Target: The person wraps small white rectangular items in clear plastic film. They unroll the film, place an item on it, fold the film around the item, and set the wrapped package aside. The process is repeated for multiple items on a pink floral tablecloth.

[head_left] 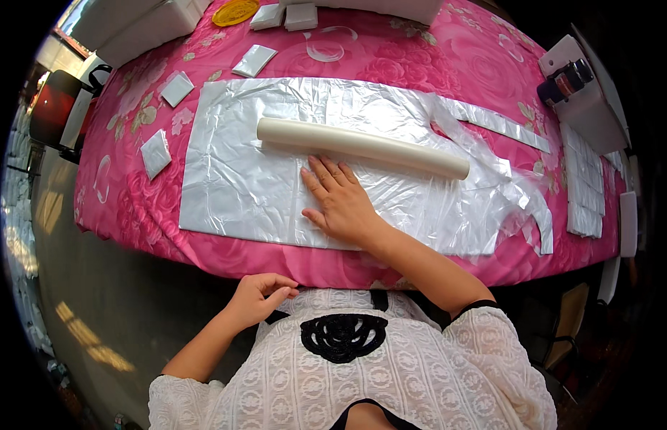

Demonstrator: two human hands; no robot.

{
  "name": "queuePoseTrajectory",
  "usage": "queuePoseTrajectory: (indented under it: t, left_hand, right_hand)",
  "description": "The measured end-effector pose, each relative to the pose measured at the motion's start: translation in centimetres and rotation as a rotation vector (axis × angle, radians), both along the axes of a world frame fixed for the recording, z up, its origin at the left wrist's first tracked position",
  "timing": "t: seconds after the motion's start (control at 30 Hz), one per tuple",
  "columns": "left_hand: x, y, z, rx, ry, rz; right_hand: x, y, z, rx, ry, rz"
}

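A flat plastic apron (237,179), clear and silvery, lies spread across the table, its cut-out straps toward the right. Whether it is one layer or a stack I cannot tell. Across its middle rests a cream-coloured tube (362,149), slanting slightly down to the right. My right hand (341,204) presses flat on the plastic just below the tube, fingers stretched out and holding nothing. Down by the table's near edge is my left hand (258,297), loosely bent with the thumb apart from the fingers. Nothing shows in it, though some of its fingers are hidden.
Small folded plastic packets (177,89) lie left of and beyond the apron. A yellow dish (235,11) and white boxes (143,32) stand at the back. On the right are folded plastic stacks (583,186) and a white box (595,100) beside a dark cylinder (564,80). A pink flowered cloth (133,208) covers the table.
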State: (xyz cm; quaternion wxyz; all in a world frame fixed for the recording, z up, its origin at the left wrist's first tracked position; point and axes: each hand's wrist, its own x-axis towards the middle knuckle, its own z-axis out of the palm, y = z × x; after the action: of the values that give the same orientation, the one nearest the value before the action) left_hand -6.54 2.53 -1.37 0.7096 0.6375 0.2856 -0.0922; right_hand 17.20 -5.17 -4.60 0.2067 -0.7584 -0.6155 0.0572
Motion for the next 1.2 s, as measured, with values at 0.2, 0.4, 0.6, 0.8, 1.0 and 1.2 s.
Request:
queuePoseTrajectory:
  t: [0.2, 0.4, 0.6, 0.8, 1.0, 1.2]
  left_hand:
    - [-3.4, -2.1, -1.1, -0.291, 0.209, 0.393]
    - [-2.3, -2.4, -1.9, -0.225, 0.042, 0.570]
    - [-2.2, 5.3, 0.1, 0.697, -0.272, 0.487]
    - [-0.3, 24.0, 0.3, 0.730, -0.239, 0.820]
    - [3.7, 23.2, 0.3, 1.594, -0.075, 0.365]
    - [8.6, 10.7, 1.0, 1.485, -0.305, -0.250]
  right_hand:
    - [-5.1, -0.1, 1.0, -0.071, 0.145, 0.091]
    - [-10.5, -1.2, 0.9, -0.009, 0.531, 0.402]
    - [-6.8, -2.3, 2.0, 0.061, 0.538, 0.201]
    - [-6.7, -3.4, 2.0, 0.039, 0.407, 0.207]
    - [-3.4, -3.4, 2.2, 0.137, 0.291, 0.059]
    - [8.0, -4.4, 2.2, 0.154, -0.228, -0.495]
